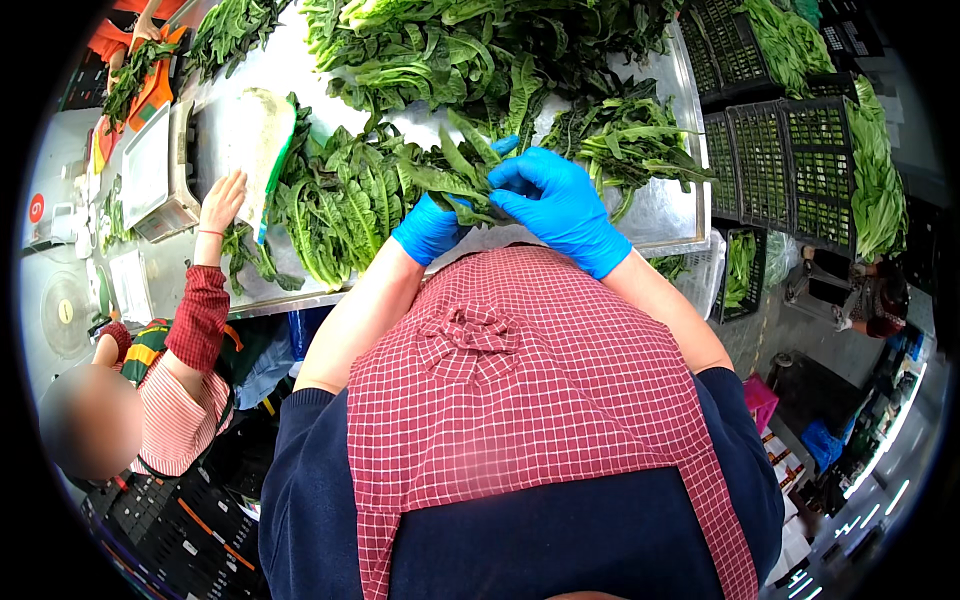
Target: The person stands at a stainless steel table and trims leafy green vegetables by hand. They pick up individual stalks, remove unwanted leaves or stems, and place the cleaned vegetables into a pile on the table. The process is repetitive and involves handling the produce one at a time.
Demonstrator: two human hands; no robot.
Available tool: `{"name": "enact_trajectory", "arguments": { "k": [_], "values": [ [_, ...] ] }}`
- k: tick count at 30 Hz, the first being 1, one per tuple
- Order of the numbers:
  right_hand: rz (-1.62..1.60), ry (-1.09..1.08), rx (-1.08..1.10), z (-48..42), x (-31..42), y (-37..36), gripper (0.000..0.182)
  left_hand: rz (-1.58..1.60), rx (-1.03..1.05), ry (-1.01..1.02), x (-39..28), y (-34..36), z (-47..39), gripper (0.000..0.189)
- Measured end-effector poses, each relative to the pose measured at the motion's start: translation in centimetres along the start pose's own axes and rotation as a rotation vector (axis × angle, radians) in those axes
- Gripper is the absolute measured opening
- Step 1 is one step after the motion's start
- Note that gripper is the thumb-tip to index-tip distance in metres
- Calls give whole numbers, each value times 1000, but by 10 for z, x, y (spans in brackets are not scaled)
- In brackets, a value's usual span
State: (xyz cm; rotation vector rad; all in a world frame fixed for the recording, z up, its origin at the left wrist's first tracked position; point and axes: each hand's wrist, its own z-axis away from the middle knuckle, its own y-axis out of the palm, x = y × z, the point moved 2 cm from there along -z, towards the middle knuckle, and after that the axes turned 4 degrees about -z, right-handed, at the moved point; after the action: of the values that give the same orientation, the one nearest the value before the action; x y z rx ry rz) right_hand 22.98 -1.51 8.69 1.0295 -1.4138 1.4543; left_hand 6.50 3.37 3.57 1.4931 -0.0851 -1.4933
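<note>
Blue gloves cover both hands at the near edge of a metal table (690, 232). My left hand (433, 229) is closed around a bunch of long green leaves (459, 176), its fingers partly hidden under them. My right hand (555, 202) is at the right side of the same bunch, thumb and fingers curled near the leaves; whether it grips one is hard to see. Left of the hands lies a row of leafy greens (352, 202). A looser pile of darker leaves (630, 139) lies to the right. Beyond the hands is a large heap of greens (465, 60).
At left, a co-worker's bare hand (223, 201) rests by a white and green bag (264, 142), near a scale (161, 172). Another person in orange handles greens at the upper left. Black crates (787, 169) of greens stand at right, beside a white crate (697, 277).
</note>
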Motion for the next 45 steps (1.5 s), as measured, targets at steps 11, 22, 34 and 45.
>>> {"name": "enact_trajectory", "arguments": {
  "k": [11, 22, 34, 45],
  "values": [
    [-945, 375, -186, -1, -32, -7, 22, 583, -111, -8, 8, -13, -9, 74],
    [-1220, 276, -385, 25, -78, -20, 10, 527, -346, -9, 21, -20, -21, 27],
    [110, 256, -385, 13, -124, -55, 43, -218, -806, 264, -24, -50, 94, 51],
    [429, 580, 148, -38, -148, 22, 50, -1284, -1140, 134, -9, -125, 171, 84]
  ]
}}
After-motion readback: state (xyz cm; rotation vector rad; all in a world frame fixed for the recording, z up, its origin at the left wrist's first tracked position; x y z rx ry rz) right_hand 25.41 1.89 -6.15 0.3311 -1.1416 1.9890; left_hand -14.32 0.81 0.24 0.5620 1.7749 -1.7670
